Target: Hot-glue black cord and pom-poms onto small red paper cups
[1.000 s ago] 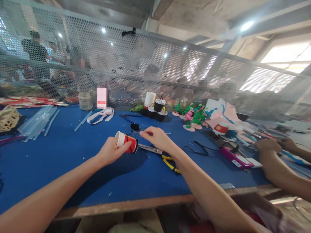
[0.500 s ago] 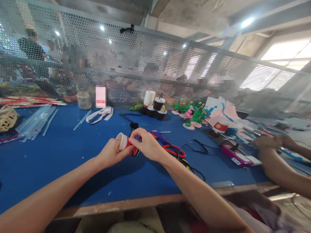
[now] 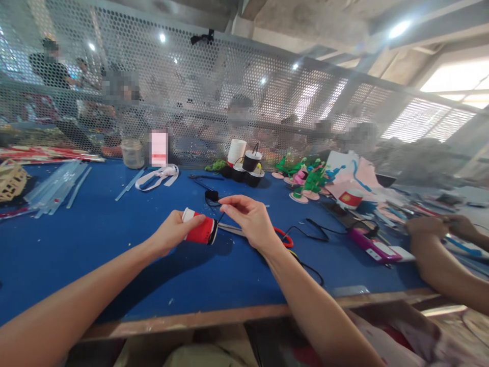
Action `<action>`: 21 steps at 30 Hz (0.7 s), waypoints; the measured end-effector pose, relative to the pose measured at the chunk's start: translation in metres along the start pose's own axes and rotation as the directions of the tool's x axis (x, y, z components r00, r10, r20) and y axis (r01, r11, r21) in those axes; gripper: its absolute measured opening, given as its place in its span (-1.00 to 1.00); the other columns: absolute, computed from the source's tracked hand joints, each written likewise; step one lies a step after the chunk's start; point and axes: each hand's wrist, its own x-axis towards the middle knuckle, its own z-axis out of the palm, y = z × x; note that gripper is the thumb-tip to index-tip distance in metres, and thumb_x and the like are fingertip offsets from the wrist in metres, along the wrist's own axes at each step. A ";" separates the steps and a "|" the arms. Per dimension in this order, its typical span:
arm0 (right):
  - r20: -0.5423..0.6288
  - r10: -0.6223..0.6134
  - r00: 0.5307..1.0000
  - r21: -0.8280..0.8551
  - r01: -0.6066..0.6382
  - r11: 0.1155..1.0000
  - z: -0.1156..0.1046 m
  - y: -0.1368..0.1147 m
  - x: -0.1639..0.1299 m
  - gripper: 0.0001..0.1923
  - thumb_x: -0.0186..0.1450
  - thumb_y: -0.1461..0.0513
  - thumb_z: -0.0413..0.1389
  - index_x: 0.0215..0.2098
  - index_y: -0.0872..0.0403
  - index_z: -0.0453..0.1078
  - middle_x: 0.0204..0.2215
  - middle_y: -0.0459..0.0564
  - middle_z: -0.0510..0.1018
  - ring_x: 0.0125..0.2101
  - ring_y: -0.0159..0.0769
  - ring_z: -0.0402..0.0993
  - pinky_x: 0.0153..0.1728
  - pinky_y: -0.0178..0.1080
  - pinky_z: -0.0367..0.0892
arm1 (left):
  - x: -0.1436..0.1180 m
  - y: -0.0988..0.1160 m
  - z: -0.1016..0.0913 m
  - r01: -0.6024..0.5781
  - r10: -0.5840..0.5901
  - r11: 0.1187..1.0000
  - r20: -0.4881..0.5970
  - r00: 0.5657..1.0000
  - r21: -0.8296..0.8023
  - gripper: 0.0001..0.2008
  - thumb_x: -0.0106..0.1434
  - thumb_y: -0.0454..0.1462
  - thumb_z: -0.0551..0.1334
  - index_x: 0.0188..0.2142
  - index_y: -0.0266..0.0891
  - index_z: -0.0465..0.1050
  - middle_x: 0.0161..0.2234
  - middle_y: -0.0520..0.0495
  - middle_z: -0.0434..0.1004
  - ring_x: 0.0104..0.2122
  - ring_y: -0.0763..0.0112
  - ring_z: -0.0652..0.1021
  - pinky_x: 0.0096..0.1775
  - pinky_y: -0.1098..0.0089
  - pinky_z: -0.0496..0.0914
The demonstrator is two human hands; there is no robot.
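My left hand (image 3: 171,229) is closed round a red and white paper cup (image 3: 200,229), tilted on its side above the table. Black cord (image 3: 213,233) wraps the cup's right end. A thin strand runs from it up to my right hand (image 3: 246,216), whose thumb and forefinger pinch it. Behind my fingers lies a small black bundle (image 3: 211,195), seemingly of the same cord. Below my right hand are scissors with red handles (image 3: 284,237), partly hidden by the hand and wrist.
Several black-wrapped cups (image 3: 252,160) stand at the back beside stacked white cups (image 3: 237,151). Clear strips (image 3: 57,188) and a white ribbon (image 3: 158,177) lie left. Green figures (image 3: 313,178) and a purple power strip (image 3: 372,244) are right, near a co-worker's hands (image 3: 428,227).
My right hand has moved off the cup, up and right, drawing out the black strand. The cup has turned so more of its red side shows in my left hand.
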 end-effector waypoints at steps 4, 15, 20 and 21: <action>-0.026 -0.050 0.998 -0.002 0.050 0.999 -0.001 0.003 0.000 -0.85 0.06 0.21 0.14 -0.39 0.09 0.44 -0.47 -0.07 0.55 -0.42 -0.37 0.45 -0.29 -0.27 0.34 | -0.002 0.006 0.002 0.022 -0.022 1.000 -0.023 0.999 -0.004 -0.66 -0.11 -0.06 0.25 -0.68 -0.29 0.26 -0.75 0.14 0.19 -0.71 0.61 0.16 -0.62 0.51 0.01; -0.038 -0.058 0.998 -0.090 0.055 0.994 -0.002 -0.002 -0.001 -0.87 0.07 0.23 0.13 -0.41 0.09 0.45 -0.44 -0.05 0.55 -0.42 -0.36 0.45 -0.28 -0.26 0.35 | -0.002 0.003 0.002 0.014 -0.011 0.996 -0.031 0.999 0.090 -0.65 -0.09 -0.05 0.23 -0.70 -0.29 0.24 -0.76 0.15 0.13 -0.70 0.61 0.11 -0.62 0.49 -0.05; -0.026 -0.067 0.997 -0.082 0.065 0.995 -0.001 -0.004 -0.003 -0.88 0.07 0.23 0.13 -0.41 0.09 0.45 -0.44 -0.05 0.55 -0.41 -0.35 0.46 -0.28 -0.25 0.35 | -0.003 0.008 0.004 0.025 -0.021 0.996 -0.050 0.999 0.084 -0.63 -0.13 -0.03 0.22 -0.73 -0.26 0.19 -0.76 0.15 0.10 -0.71 0.62 0.09 -0.62 0.49 -0.08; -0.023 -0.071 0.997 -0.081 0.069 0.994 -0.001 -0.004 -0.003 -0.88 0.07 0.23 0.13 -0.41 0.09 0.45 -0.44 -0.05 0.55 -0.41 -0.35 0.46 -0.28 -0.25 0.35 | -0.003 0.008 0.004 0.021 -0.016 0.996 -0.051 0.999 0.090 -0.63 -0.13 -0.03 0.22 -0.74 -0.26 0.19 -0.76 0.15 0.10 -0.71 0.62 0.08 -0.62 0.49 -0.08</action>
